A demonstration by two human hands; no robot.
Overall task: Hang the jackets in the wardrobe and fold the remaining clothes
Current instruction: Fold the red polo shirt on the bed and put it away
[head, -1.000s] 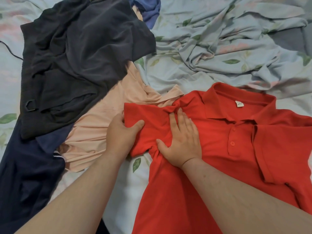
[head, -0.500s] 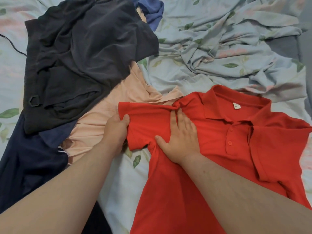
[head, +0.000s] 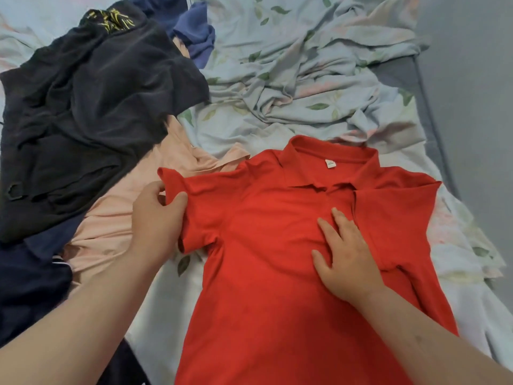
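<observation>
Red polo shirt (head: 272,245) lies front-up on the bed (head: 458,245), collar at twelve o'clock, its right sleeve folded in over the chest. Our left hand (head: 155,218) pinches the other sleeve's edge at nine o'clock, thumb on top and fingers curled beneath the cloth. Our right hand (head: 347,257) lies flat on the chest, fingers straight and spread, gripping nothing. At ten o'clock sits a heap of dark clothes (head: 91,107) over a peach garment (head: 125,218); a rumpled leaf-print sheet (head: 305,79) fills twelve to two o'clock.
</observation>
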